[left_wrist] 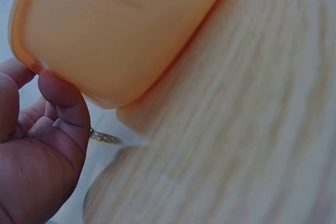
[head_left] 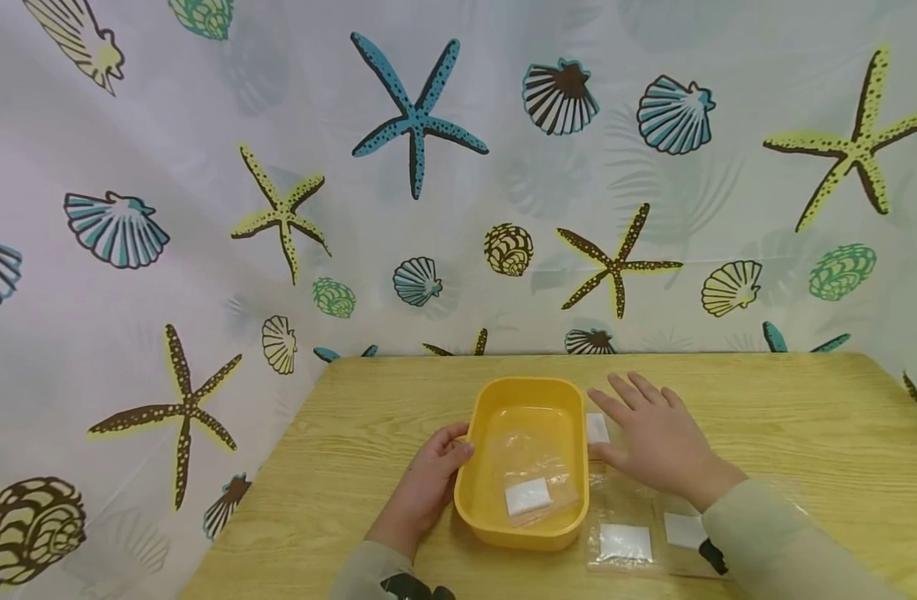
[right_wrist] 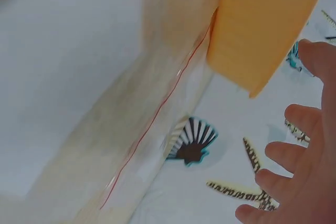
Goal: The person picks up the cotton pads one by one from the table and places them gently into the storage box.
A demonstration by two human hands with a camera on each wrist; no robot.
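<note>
A yellow plastic tub (head_left: 522,533) sits on the table, holding a clear zip bag (head_left: 559,492) with a white patch. My left hand (head_left: 428,471) pinches the tub's left rim between thumb and fingers; the left wrist view shows the thumb (left_wrist: 65,95) against the rim. To the right of the tub, my right hand (head_left: 657,442) is spread with its fingers apart, above more clear bags. One bag (head_left: 625,542) lies beside the tub and another (head_left: 683,530) is partly hidden by the right forearm. In the right wrist view a bag's red zip line (right_wrist: 163,103) shows close up.
The wooden table (head_left: 383,400) reaches back to a white curtain (head_left: 458,233) printed with shells and starfish. A further white-patched bag (head_left: 597,428) lies at the tub's right side, partly covered by the right hand.
</note>
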